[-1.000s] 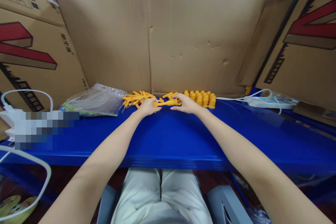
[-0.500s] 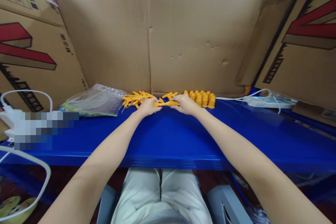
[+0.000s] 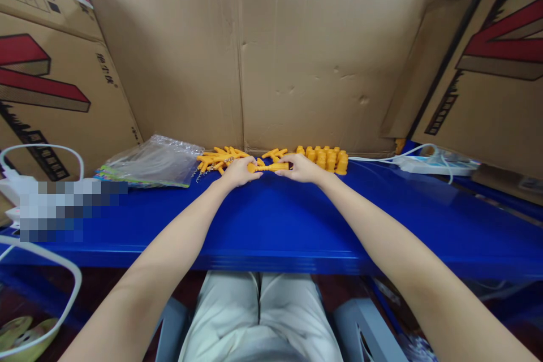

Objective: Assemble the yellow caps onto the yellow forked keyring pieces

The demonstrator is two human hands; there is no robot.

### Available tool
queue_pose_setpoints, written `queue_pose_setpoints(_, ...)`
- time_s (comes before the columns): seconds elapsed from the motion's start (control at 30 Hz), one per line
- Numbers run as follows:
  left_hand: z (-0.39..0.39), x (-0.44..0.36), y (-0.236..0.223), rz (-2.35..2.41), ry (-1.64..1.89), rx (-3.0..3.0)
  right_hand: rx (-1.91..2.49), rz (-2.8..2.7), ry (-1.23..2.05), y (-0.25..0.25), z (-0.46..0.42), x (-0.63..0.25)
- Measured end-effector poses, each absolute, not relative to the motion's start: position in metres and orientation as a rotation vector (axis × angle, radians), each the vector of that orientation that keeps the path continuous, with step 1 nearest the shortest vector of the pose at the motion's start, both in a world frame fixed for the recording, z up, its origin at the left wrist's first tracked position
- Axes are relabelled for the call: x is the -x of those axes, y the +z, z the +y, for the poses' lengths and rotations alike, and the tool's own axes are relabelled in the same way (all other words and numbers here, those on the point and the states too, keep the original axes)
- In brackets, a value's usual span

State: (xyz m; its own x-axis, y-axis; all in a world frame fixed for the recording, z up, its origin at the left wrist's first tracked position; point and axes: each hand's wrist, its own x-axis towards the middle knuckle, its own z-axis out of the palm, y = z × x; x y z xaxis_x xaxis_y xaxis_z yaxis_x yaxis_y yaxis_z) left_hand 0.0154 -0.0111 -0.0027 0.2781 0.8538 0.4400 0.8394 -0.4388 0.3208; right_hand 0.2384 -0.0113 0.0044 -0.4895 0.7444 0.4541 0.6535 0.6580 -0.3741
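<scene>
Hands: left hand [image 3: 238,172] and right hand [image 3: 300,168] lie close together at the far edge of the table, fingers curled, each pinching one end of the same yellow piece [image 3: 271,167].
Cardboard: big cardboard sheet [image 3: 297,62] stands upright behind the table like a wall.
Table: blue table [image 3: 271,220], both forearms stretched across it.
Bag: clear plastic bag [image 3: 155,161] lies flat, left of the hands.
Power strip: white power strip [image 3: 432,166] with its cable, well to the right.
Loose pile: yellow parts [image 3: 218,158] heaped just behind the left hand.
Standing group: yellow pegs [image 3: 326,159] upright in a cluster just beyond the right hand.
Held piece: long and thin, level between the two hands, just above the table.
</scene>
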Motion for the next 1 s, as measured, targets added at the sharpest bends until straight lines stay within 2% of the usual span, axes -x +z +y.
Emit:
queue_pose_setpoints(0.3,-0.0124,-0.0166,-0.0025,1.658,0.855,-2.573,1.028,-2.236,0.698,0.0055,-0.0021,-0.2452)
queue_pose_setpoints(0.77,-0.0174,-0.0182,-0.0007,1.645,0.888,-2.749,0.983,-1.855,1.292,-0.0009,-0.0039,-0.2451)
queue_pose_setpoints(0.87,-0.0149,-0.0188,-0.0012,1.638,0.899,-2.666,1.029,-1.940,1.111,-0.0018,-0.0026,-0.2426)
queue_pose_setpoints(1.0,-0.0135,-0.0196,0.0005,1.640,0.901,-2.482,1.019,-2.225,0.353,0.0021,-0.0073,-0.2359)
